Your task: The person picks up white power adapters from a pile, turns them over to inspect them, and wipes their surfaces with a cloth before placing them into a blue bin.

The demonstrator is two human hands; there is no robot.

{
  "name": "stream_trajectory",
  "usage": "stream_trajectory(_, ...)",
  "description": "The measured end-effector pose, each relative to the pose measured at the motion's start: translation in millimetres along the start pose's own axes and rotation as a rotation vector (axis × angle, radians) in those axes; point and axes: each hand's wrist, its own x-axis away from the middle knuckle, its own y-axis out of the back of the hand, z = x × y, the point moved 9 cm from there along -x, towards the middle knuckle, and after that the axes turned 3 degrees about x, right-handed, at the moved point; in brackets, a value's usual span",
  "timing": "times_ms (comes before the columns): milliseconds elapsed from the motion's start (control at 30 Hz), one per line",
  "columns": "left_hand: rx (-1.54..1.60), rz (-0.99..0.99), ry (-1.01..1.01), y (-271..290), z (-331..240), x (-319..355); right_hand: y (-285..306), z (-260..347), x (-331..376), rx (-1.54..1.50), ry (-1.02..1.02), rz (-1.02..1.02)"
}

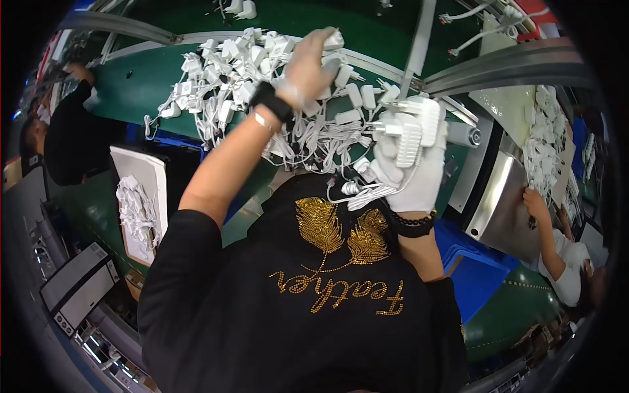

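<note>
Right hand (409, 173) grips adapters (413, 131) (perhaps three); tray (152, 177) holds cables (134, 213).

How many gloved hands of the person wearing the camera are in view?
2. The left hand reaches into the pile of white chargers on the green belt; the right hand holds a few white chargers with bundled cords.

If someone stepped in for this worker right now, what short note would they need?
Left hand: gloved, reaching into the pile of white power adapters on the green belt, grip on one adapter.
Right hand: gloved, holding several adapters with bundled cords hanging.
Done: a handful gathered.
Left: most of the pile is unsorted on the belt. A tray of bundled cords sits at left.
</note>
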Motion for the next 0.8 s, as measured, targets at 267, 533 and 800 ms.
stream_trajectory(267,-0.507,0.469,0.283,-76,123,-45,-14,-25,10,-0.407,-0.239,0.270)
stream_trajectory(533,0.483,0.032,0.442,-5,56,-28,-18,-13,11,-0.545,-0.276,0.555)
stream_trajectory(800,0.697,0.007,0.628,10,31,59,-28,-2,17,-0.616,-0.270,0.595)
